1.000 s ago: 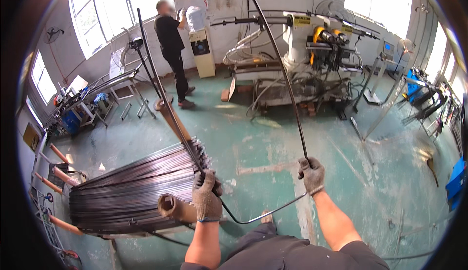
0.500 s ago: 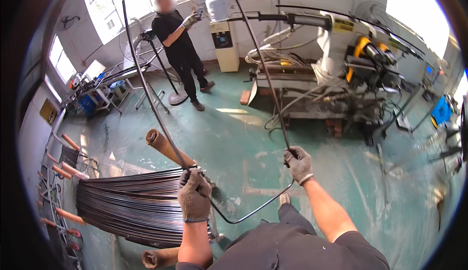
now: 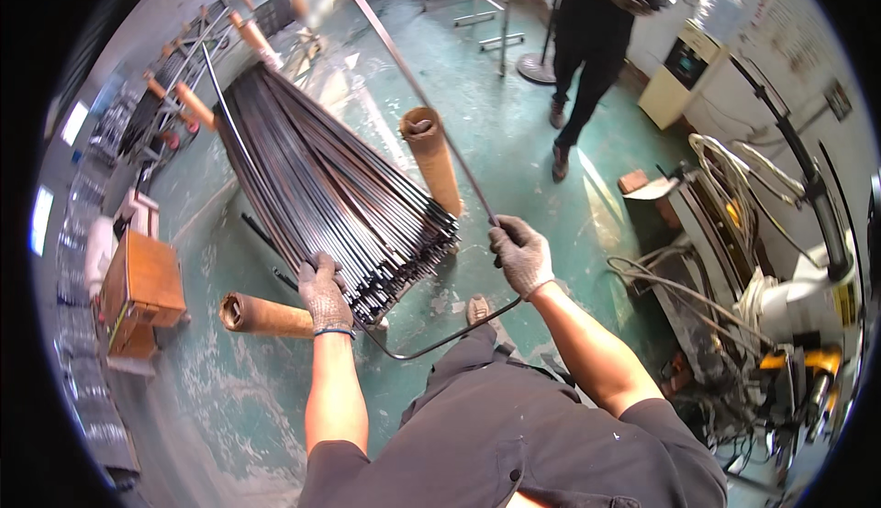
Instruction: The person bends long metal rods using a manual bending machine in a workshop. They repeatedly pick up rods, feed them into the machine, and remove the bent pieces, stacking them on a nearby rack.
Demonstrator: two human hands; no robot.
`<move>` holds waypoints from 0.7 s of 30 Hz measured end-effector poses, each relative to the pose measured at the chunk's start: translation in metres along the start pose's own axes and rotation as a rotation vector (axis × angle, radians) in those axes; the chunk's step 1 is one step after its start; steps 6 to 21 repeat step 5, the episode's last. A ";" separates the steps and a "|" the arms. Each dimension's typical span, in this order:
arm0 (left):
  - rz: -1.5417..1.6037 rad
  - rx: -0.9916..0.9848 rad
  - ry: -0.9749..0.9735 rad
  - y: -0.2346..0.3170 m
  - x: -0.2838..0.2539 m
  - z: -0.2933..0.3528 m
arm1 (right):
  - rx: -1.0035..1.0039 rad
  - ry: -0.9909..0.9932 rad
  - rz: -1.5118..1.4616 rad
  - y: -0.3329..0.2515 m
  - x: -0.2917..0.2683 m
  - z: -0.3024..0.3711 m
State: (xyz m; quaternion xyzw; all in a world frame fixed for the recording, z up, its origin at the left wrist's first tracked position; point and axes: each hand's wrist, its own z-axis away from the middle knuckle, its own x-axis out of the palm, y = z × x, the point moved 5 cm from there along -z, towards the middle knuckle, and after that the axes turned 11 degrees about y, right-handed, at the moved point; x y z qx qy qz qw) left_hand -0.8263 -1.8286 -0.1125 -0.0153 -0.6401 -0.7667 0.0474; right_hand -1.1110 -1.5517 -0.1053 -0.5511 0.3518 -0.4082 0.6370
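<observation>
A long dark metal tube bent into a U (image 3: 404, 357) is in both of my gloved hands, its bend towards my body. My left hand (image 3: 323, 295) is closed round one leg, low over the near end of a stack of dark metal tubes (image 3: 312, 155). That leg stretches along the stack's left side to the far left. My right hand (image 3: 523, 256) grips the other leg, to the right of the stack. This leg slants up and away past an upright brown cardboard-like roll (image 3: 429, 155). Both gloves are grey and soiled.
Another brown roll (image 3: 266, 315) sticks out near my left forearm. A wooden cabinet (image 3: 142, 279) stands farther left. Another person (image 3: 596, 49) in dark clothes stands ahead, holding a small dark object, near a water dispenser (image 3: 679, 72). Machinery with hoses (image 3: 725, 260) lines the right.
My view has swung left, towards the stack. The bent tube has come round with my hands, and its left leg now lies low along the stack instead of rising above it.
</observation>
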 end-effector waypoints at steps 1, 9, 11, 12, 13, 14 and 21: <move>-0.060 -0.032 0.058 -0.019 -0.009 -0.012 | 0.016 -0.043 0.036 0.013 0.017 -0.014; -0.286 -0.213 0.218 -0.116 -0.068 -0.079 | 0.156 -0.229 0.211 0.072 0.088 -0.061; -0.286 -0.213 0.218 -0.116 -0.068 -0.079 | 0.156 -0.229 0.211 0.072 0.088 -0.061; -0.286 -0.213 0.218 -0.116 -0.068 -0.079 | 0.156 -0.229 0.211 0.072 0.088 -0.061; -0.286 -0.213 0.218 -0.116 -0.068 -0.079 | 0.156 -0.229 0.211 0.072 0.088 -0.061; -0.286 -0.213 0.218 -0.116 -0.068 -0.079 | 0.156 -0.229 0.211 0.072 0.088 -0.061; -0.286 -0.213 0.218 -0.116 -0.068 -0.079 | 0.156 -0.229 0.211 0.072 0.088 -0.061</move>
